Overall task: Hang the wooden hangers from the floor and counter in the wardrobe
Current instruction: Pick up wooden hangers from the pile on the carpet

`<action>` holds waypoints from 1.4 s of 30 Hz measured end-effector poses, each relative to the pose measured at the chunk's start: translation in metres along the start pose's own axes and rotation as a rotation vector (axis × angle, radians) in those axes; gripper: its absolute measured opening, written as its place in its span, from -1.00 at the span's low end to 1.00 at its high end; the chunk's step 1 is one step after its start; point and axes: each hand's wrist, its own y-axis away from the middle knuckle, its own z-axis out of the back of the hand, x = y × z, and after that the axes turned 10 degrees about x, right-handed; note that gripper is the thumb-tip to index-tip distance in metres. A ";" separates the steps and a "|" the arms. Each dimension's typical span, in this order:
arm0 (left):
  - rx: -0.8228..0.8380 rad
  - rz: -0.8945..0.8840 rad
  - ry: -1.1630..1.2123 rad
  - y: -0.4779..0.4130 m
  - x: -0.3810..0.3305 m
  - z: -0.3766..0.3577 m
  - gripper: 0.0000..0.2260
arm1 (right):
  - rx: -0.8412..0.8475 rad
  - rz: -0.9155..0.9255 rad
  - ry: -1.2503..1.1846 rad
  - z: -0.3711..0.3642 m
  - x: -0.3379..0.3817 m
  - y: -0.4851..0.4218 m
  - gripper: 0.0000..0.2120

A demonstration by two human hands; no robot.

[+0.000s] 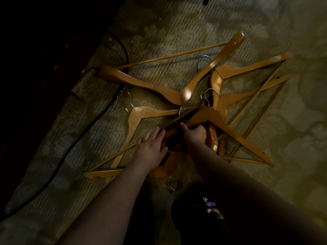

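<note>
A heap of wooden hangers (228,69) is spread on a ribbed, low-pile carpet (177,23) patterned with pale leaf shapes. The hangers are made of glossy, amber-varnished wood, with curved shoulders, thin round crossbars and bent chrome-wire hooks. They are crossed over one another at many angles.

The broad hanger (185,94) is laid on top at the far side, its peak turned towards the near side. Its long axis runs from the left to the far right.

The near hanger (238,137) is gripped by the right hand (194,134), whose fingers and thumb are curled round the wood just below the peak. Its hook is pointed away, and one arm is stretched to the near right.

The left hand (152,145) is held flat with the fingers nearly straight, rested on a slim crossbar (109,159) that is slanted from near left to far right.

A black cable (85,131) is curved along the carpet at the left, beside dark furniture (35,68).
</note>
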 end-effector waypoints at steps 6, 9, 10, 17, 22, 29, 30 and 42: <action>-0.008 -0.034 0.046 0.006 0.009 0.003 -0.44 | -0.017 -0.069 -0.175 -0.001 0.008 0.008 -0.70; -0.029 -0.002 0.134 0.021 0.004 0.004 -0.44 | 0.068 -0.029 -0.241 0.009 0.010 0.031 -0.67; -0.047 0.013 0.166 0.029 0.000 0.006 -0.45 | 0.113 -0.009 -0.257 0.014 0.010 0.041 -0.65; -0.012 -0.008 0.282 0.111 -0.040 0.013 -0.61 | 0.316 0.079 -0.425 0.064 -0.001 0.131 -0.80; 0.042 -0.067 0.258 0.159 -0.060 0.026 -0.75 | 0.389 0.074 -0.581 0.101 -0.006 0.179 -0.86; -0.087 -0.128 0.055 0.200 -0.105 0.032 -0.74 | 0.225 0.152 -0.713 0.143 0.001 0.218 -0.34; -0.105 -0.122 0.053 0.202 -0.110 0.034 -0.72 | 0.199 0.150 -0.739 0.151 0.005 0.220 -0.26; -0.241 -0.193 -0.053 0.198 -0.143 0.046 -0.70 | 0.010 0.233 -0.549 0.185 0.057 0.199 -0.21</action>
